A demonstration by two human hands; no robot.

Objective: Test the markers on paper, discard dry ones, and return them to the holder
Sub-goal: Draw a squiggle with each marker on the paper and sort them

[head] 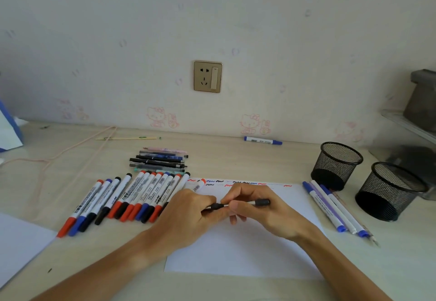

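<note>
Over the white paper (240, 253), both hands hold one slim black pen (260, 202) that lies level between them. My left hand (191, 213) grips its black cap end. My right hand (257, 208) pinches the barrel, and the pen's far black end sticks out to the right. Red, blue and black test squiggles (236, 182) run along the paper's far edge. A row of several whiteboard markers (132, 197) lies left of the paper, with a red-capped one (199, 186) behind my left hand. Two black mesh holders (336, 165) (389, 191) stand at the right.
A stack of thin pens (160, 160) lies behind the marker row. Several blue and purple markers (330, 206) lie between paper and holders. One blue marker (263, 140) rests by the wall. A pink cord (77, 149) trails at left; another sheet (16, 241) sits at the near left.
</note>
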